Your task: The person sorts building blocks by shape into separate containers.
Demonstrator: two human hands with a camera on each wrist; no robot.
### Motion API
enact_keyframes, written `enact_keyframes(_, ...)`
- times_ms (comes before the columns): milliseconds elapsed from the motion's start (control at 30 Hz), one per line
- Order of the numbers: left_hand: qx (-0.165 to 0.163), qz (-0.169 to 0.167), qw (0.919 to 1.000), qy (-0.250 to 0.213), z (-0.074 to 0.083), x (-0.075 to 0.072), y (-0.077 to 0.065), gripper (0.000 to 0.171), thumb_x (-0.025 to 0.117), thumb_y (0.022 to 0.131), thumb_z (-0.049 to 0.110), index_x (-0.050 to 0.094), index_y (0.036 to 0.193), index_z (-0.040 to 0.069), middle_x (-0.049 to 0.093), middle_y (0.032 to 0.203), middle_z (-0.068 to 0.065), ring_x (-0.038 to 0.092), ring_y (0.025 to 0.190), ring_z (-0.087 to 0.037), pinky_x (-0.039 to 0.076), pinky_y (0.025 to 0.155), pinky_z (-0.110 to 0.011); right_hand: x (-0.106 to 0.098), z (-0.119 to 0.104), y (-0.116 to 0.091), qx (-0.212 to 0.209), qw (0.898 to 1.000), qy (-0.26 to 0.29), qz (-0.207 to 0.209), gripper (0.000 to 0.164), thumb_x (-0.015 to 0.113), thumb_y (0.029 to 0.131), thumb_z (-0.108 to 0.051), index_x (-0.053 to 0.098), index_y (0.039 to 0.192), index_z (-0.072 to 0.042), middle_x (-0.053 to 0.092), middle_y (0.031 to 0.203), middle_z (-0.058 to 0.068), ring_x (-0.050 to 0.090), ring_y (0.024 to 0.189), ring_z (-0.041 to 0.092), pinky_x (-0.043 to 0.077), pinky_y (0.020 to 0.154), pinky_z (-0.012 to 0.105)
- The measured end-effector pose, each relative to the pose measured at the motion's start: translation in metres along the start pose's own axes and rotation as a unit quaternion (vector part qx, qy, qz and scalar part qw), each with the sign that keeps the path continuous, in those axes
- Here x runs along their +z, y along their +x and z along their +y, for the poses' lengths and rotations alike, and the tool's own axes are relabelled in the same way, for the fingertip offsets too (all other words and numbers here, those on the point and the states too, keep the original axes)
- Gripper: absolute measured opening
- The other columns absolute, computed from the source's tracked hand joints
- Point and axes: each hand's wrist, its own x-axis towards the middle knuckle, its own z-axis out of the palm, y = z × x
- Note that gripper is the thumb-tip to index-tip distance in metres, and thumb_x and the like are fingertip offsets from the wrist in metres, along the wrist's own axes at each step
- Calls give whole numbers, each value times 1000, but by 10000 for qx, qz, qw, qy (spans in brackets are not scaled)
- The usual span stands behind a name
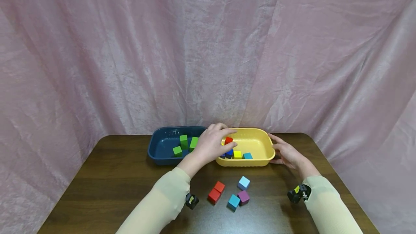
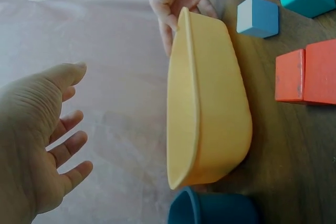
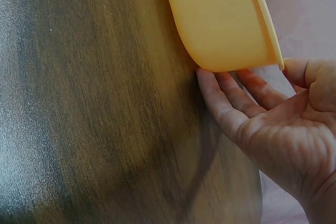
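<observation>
A yellow tray [image 1: 255, 141] stands at the table's back, with red, blue, yellow and teal blocks mostly toward its left and front. Over its left end hovers my left hand [image 1: 211, 144], thumb and fingers apart and holding nothing. The left wrist view has that hand [image 2: 47, 140] beside the tray's open side. My right hand [image 1: 287, 154] is at the tray's right end. In the right wrist view, its extended fingers [image 3: 223, 100] meet the lower end wall while the thumb is at the rim. A dark blue tray [image 1: 159, 145] holding green blocks [image 1: 183, 142] adjoins on the left, partly hidden by my left hand.
On the wooden table [image 1: 130, 183] in front of the trays lie two red blocks [image 1: 214, 195], a light blue block [image 1: 243, 182], a purple block [image 1: 243, 197] and a teal block [image 1: 233, 202]. A pink curtain [image 1: 208, 53] hangs directly behind the table.
</observation>
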Motion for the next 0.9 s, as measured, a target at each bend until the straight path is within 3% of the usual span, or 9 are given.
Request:
enact_keyframes(667, 395, 449, 9981, -124, 12, -26, -21, 50, 72, 94, 48, 65, 139, 30, 62, 126, 2, 53, 114, -18, 50, 91, -36, 1, -3, -2, 24, 10000, -20, -6, 65, 35, 109, -11, 6, 166, -23, 14, 164, 26, 42, 138, 45, 47, 99, 62)
enact_keyframes(900, 304, 437, 9985, -129, 13, -29, -33, 49, 74, 92, 46, 66, 138, 31, 61, 128, 3, 52, 113, -17, 49, 90, -35, 1, -2, -3, 7, 10000, -64, 9, 66, 35, 109, -10, 7, 166, -23, 11, 164, 25, 43, 136, 45, 48, 99, 61)
